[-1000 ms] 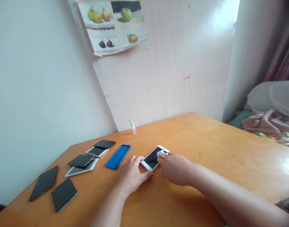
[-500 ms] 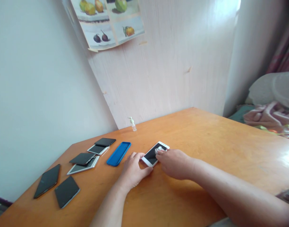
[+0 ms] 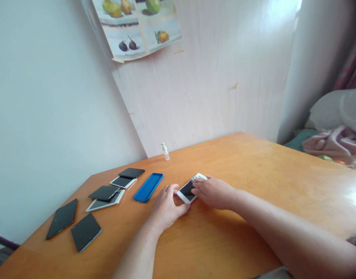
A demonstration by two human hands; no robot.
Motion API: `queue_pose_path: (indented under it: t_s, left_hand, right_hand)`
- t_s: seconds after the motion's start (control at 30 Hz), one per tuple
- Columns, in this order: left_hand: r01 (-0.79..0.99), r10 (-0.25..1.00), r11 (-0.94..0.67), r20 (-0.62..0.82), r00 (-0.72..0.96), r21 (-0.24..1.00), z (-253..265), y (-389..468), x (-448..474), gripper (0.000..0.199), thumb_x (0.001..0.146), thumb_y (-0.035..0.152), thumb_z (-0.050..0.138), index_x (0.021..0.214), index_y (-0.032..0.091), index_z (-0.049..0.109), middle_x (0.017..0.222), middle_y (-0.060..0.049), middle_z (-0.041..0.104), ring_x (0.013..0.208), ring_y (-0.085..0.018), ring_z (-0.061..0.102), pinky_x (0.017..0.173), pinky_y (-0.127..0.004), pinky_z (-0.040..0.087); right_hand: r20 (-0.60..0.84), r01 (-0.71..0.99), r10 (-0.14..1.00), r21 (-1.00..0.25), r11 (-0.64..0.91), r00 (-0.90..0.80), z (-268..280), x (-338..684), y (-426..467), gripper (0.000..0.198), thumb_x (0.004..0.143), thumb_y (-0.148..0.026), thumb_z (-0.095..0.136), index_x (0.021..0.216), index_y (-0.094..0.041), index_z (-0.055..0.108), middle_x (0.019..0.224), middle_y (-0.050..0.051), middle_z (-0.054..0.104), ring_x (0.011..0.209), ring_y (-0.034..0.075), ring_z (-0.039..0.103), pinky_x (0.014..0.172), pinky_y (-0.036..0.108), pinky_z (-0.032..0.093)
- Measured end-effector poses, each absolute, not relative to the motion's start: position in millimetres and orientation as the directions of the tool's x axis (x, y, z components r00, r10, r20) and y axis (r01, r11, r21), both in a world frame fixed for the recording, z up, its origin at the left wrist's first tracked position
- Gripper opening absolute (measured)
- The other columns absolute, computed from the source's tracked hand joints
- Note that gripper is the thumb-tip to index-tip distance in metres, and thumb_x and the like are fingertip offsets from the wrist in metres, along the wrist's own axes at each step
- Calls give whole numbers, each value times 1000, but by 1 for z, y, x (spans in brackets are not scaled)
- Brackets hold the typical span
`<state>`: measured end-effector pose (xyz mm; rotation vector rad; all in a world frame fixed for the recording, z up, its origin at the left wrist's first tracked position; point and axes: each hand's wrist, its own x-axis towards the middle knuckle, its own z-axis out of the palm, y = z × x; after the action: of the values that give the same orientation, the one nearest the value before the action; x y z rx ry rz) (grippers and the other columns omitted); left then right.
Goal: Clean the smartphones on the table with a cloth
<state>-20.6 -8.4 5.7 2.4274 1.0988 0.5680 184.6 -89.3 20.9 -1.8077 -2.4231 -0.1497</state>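
Note:
A white smartphone point(image 3: 185, 191) with a dark screen lies face up on the wooden table, tilted away to the right. My left hand point(image 3: 168, 207) grips its near end, thumb at the near corner and fingers along the left edge. Pressed on the far part of the screen is a crumpled white tissue point(image 3: 198, 177), under the fingertips of my right hand point(image 3: 214, 192). Those fingers hide much of the tissue and the phone's right side. Left of the phone lies an open blue phone case point(image 3: 149, 188), hollow side up.
Several dark and white phones lie at the left, including a black phone point(image 3: 62, 219), another dark phone point(image 3: 86, 232) and a white-edged device point(image 3: 117, 199) partly covered. A small clear pump bottle point(image 3: 166, 152) stands at the back by the board. Fruit pictures point(image 3: 143, 29) hang above.
My right hand and the tissue have slid slightly toward the phone's far end. My left hand keeps hold of the near end. The whole view has shifted a little.

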Motion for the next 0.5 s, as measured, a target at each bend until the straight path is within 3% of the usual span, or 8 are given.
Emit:
queue_pose_path:
  t_s: [0.13,0.33,0.4,0.5]
  left_hand:
    - [610,778,-597,189,599,522,7,-10,-20,61,69,38,75,123,23,52,121,-8,62,116,-26,57,101,-36,41]
    - [601,765,-625,236,599,499,1,-7,-19,62,69,38,73,125,21,50,120,-11,62,115,-27,57,100,-36,42]
    - [602,765,-625,236,599,496,1,-7,-19,62,69,38,73,124,21,50,118,-10,63,113,-27,57,99,-36,42]
    - [607,770,-616,226,596,502,3,-9,-18,64,68,39,74,125,22,50,117,-8,63,113,-26,58,98,-36,42]
  right_hand:
    - [138,984,975,58,167,-173,21,194,-82,33,99,-22,39,109,-17,70,119,19,65,123,34,54,99,54,42]
    - [232,857,872,-199,475,-430,17,159,-93,45,105,-35,27,131,-19,59,140,13,57,135,24,46,114,46,30]
    - [227,870,895,-236,434,-385,15,164,-89,45,105,-36,26,133,-22,58,144,11,54,137,23,43,116,49,27]
    - [179,962,971,-195,191,-157,14,184,-78,43,103,-34,28,129,-21,60,146,14,51,139,28,41,113,61,24]
